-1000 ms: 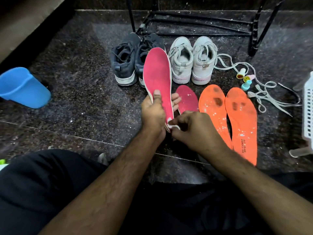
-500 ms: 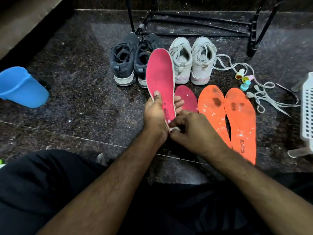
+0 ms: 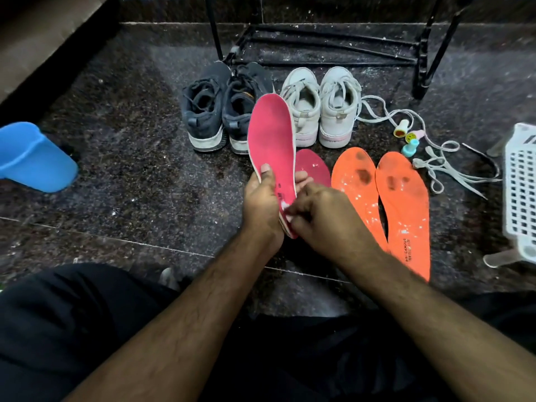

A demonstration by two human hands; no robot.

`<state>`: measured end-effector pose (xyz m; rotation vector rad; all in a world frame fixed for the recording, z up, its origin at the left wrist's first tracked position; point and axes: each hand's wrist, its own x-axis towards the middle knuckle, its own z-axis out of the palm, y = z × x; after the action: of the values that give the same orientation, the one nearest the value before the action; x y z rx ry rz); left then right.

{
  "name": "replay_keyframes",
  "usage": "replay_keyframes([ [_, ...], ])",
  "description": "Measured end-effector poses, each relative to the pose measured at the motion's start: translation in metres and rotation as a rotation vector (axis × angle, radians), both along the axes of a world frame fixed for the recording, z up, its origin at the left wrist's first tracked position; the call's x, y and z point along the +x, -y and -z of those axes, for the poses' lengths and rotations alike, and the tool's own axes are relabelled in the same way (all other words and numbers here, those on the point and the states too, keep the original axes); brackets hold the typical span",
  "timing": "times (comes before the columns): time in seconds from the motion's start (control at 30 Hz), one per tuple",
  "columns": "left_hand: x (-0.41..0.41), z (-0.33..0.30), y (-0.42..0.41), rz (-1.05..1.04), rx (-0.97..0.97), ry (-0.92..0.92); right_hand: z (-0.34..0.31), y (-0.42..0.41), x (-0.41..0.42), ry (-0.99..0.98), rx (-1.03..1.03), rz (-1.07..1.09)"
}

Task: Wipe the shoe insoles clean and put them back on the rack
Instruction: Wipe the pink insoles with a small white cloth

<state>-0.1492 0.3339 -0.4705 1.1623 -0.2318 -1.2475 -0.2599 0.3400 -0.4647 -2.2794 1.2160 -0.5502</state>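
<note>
My left hand (image 3: 262, 203) grips a pink insole (image 3: 271, 134) by its heel end and holds it upright, toe pointing away from me. My right hand (image 3: 324, 219) pinches a small white wipe (image 3: 285, 208) against the heel of that insole. A second pink insole (image 3: 311, 166) lies on the floor behind my hands, partly hidden. Two orange insoles (image 3: 356, 187) (image 3: 406, 207) with dark stains and white specks lie flat to the right. The black metal shoe rack (image 3: 327, 47) stands at the back.
Dark sneakers (image 3: 214, 111) and white sneakers (image 3: 319, 108) stand in front of the rack. Loose white laces (image 3: 446, 169) and small coloured caps (image 3: 409, 140) lie at right, beside a white plastic basket (image 3: 519, 192). A blue mug (image 3: 32, 158) lies at left.
The pink insole and both hands have shifted slightly to the right. My right hand has rubbed up along the insole's heel with the wipe.
</note>
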Motion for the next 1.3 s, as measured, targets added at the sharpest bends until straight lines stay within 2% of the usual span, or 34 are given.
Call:
replay_keyframes([
  [0.07, 0.002, -0.004, 0.002, 0.006, -0.006, 0.001, 0.000, -0.006, -0.004, -0.004, 0.044, 0.002],
  [0.17, -0.001, -0.003, 0.002, 0.019, 0.011, 0.070, -0.012, -0.003, -0.013, 0.229, 0.039, 0.123],
  [0.23, -0.004, 0.000, 0.000, 0.041, -0.002, 0.115, -0.018, 0.006, -0.018, 0.329, -0.057, 0.205],
  [0.33, -0.009, -0.001, -0.003, 0.078, -0.027, 0.091, -0.015, 0.014, -0.012, 0.247, -0.198, 0.207],
  [0.53, -0.005, -0.002, -0.002, -0.003, -0.024, 0.066, -0.003, 0.006, 0.006, 0.067, -0.175, 0.047],
  [0.67, -0.007, -0.002, -0.003, 0.035, 0.003, 0.114, -0.007, -0.002, 0.002, 0.037, -0.082, 0.099],
  [0.8, -0.005, -0.001, -0.002, 0.064, -0.008, 0.126, -0.008, -0.009, -0.009, -0.038, 0.145, 0.054],
  [0.9, -0.006, -0.002, -0.004, 0.092, -0.012, 0.172, -0.013, -0.007, -0.020, 0.058, 0.202, 0.087],
  [1.0, -0.010, -0.001, -0.006, 0.084, -0.013, 0.173, -0.020, 0.005, -0.023, 0.214, 0.066, 0.208],
  [1.1, -0.013, -0.005, -0.006, 0.081, -0.008, 0.051, -0.015, 0.012, -0.014, 0.184, -0.059, 0.196],
  [1.2, -0.009, -0.002, -0.003, 0.069, 0.010, 0.026, -0.012, -0.001, -0.002, 0.123, -0.023, 0.101],
  [1.3, -0.001, -0.001, 0.001, 0.073, 0.009, 0.023, -0.011, -0.013, 0.001, -0.009, 0.124, 0.047],
])
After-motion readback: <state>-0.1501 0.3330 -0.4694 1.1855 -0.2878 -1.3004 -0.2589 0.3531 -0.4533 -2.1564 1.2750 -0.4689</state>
